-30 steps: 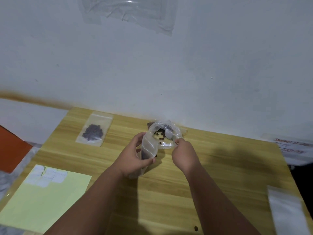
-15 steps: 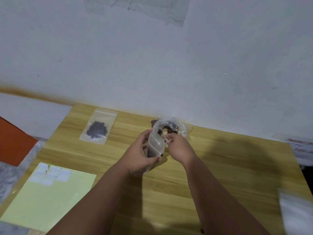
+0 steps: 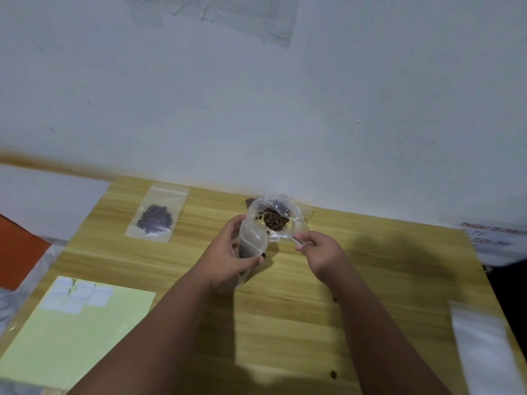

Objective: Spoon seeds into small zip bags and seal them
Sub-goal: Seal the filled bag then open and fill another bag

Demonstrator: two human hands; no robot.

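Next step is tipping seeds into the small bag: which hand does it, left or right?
Right. The right hand pinches the spoon handle, its load of seeds beside the mouth of the small zip bag. The left hand is occupied gripping that bag upright.

Small seed-packing table in a plain, bare-walled room; whether home or shop back room cannot be told.

A light wood-grain table (image 3: 285,323) stands against a white painted wall (image 3: 256,109), stained brown along its foot and patched with taped clear plastic (image 3: 216,15). On the table lie a filled zip bag (image 3: 157,215), a yellow sheet (image 3: 85,337) of small white labels (image 3: 77,297) and loose seeds (image 3: 333,374). A paper notice (image 3: 484,235) with blurred red lettering lies at the right, and speckled grey floor (image 3: 11,303) shows at the left.
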